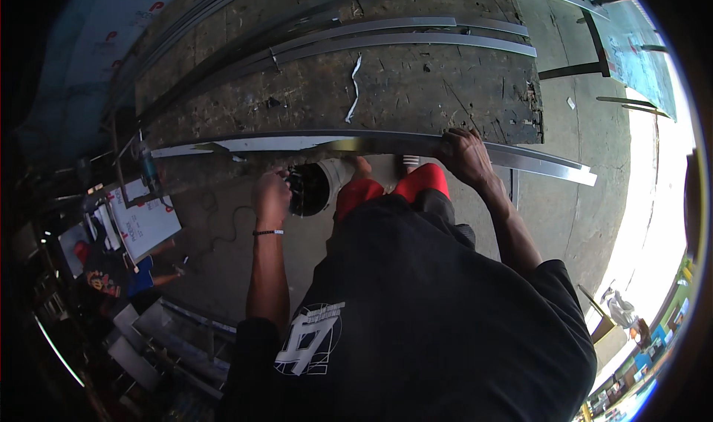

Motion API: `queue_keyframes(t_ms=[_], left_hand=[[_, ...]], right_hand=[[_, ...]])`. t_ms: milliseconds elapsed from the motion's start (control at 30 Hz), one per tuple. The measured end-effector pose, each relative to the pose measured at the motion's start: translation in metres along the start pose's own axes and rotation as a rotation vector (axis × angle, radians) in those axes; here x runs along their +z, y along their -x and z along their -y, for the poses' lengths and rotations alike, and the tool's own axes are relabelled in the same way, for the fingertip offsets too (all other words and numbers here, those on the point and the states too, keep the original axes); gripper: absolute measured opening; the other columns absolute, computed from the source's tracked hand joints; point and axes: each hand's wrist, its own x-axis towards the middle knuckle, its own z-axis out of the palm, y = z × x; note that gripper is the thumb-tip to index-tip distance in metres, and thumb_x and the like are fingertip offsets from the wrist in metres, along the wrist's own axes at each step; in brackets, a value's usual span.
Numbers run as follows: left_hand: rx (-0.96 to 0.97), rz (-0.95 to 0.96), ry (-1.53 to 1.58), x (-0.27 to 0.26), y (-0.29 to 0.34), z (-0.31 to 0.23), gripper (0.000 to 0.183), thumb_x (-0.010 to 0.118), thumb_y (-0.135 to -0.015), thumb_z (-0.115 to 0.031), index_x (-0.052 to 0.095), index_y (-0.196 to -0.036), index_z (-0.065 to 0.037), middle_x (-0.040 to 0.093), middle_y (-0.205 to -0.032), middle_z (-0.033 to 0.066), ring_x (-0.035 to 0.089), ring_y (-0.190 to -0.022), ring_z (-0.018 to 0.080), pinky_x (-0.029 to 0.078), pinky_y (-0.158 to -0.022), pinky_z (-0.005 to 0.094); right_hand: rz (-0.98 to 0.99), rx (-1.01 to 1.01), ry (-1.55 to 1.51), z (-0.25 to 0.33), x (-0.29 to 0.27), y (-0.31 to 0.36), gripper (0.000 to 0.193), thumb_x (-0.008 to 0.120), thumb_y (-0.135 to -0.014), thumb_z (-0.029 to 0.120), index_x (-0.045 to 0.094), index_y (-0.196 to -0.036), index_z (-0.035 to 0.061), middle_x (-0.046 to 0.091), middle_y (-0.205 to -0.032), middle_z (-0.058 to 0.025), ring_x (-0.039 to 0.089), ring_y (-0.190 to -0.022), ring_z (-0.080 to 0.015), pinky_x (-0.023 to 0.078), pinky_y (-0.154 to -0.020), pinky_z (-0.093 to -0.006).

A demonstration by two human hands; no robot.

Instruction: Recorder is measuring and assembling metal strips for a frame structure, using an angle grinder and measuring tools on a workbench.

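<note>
A long metal bar (520, 160) lies along the near edge of the workbench. White film or coating with ragged edges covers part of its left half (286, 143). My right hand (466, 157) is closed over the bar toward its right end, fingers curled on the far side. Below the bar's left half is my left hand (273, 197), smeared by motion, beside a dark-mouthed bucket (310, 190). Whether its fingers hold anything does not show. A thin, crumpled white strip (354, 88) rests on the bench beyond the bar.
More long metal bars (416, 42) lie across the worn workbench (483, 88). A glass-like sheet (631, 43) on a dark frame stands at the far right. Another person (111, 270) is low at the left, near a white printed board (145, 218) and metal frames (178, 329).
</note>
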Motion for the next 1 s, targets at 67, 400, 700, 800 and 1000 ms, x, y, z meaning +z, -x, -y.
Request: queue_keyframes(t_ms=[67, 400, 700, 800, 1000], left_hand=[[0.036, 0.088, -0.090, 0.024, 0.036, -0.006, 0.017, 0.049, -0.108, -0.018, 0.058, -0.116, -0.006, 0.063, -0.088, 0.0043, 0.045, -0.057, 0.0074, 0.035, -0.046, 0.0242], [0.368, 0.443, -0.534, 0.074, 0.062, -0.030, 0.022, 0.054, -0.107, -0.025, 0.057, -0.105, -0.003, 0.066, -0.091, 0.0041, 0.054, -0.065, 0.0081, 0.045, -0.061, 0.0237], [0.615, 0.451, -1.125, 0.110, 0.028, -0.084, 0.025, 0.059, -0.104, -0.027, 0.065, -0.104, -0.002, 0.056, -0.083, 0.0074, 0.057, -0.077, 0.0187, 0.047, -0.071, 0.0342], [1.262, 0.403, -1.286, 0.126, 0.023, -0.085, 0.019, 0.062, -0.101, -0.021, 0.068, -0.102, -0.003, 0.058, -0.079, 0.0073, 0.059, -0.074, 0.0193, 0.047, -0.069, 0.0338], [0.574, 0.486, -0.444, 0.154, 0.006, -0.072, 0.018, 0.068, -0.099, -0.019, 0.069, -0.101, -0.001, 0.069, -0.088, 0.0062, 0.063, -0.075, 0.0119, 0.048, -0.065, 0.0262]], right_hand=[[-0.042, -0.003, -0.011, -0.005, -0.010, -0.009, 0.031, 0.072, -0.087, 0.035, 0.070, -0.085, 0.0034, 0.066, -0.086, -0.0154, 0.065, -0.088, -0.0363, 0.047, -0.085, -0.0460], [-0.177, -0.031, 0.070, -0.034, -0.020, -0.094, 0.052, 0.069, -0.090, 0.049, 0.070, -0.068, 0.0027, 0.066, -0.073, -0.0193, 0.066, -0.077, -0.0405, 0.050, -0.080, -0.0484], [-0.245, 0.019, 0.170, -0.038, -0.008, -0.097, 0.059, 0.062, -0.092, 0.058, 0.070, -0.066, 0.0051, 0.065, -0.069, -0.0165, 0.066, -0.079, -0.0370, 0.050, -0.086, -0.0436], [-0.283, 0.002, 0.142, -0.038, -0.006, -0.095, 0.061, 0.060, -0.093, 0.059, 0.070, -0.065, 0.0053, 0.065, -0.068, -0.0161, 0.066, -0.078, -0.0370, 0.050, -0.085, -0.0435], [-0.184, 0.079, 0.178, -0.035, -0.011, -0.097, 0.066, 0.057, -0.094, 0.063, 0.071, -0.064, 0.0058, 0.069, -0.071, -0.0181, 0.068, -0.081, -0.0367, 0.052, -0.087, -0.0443]])
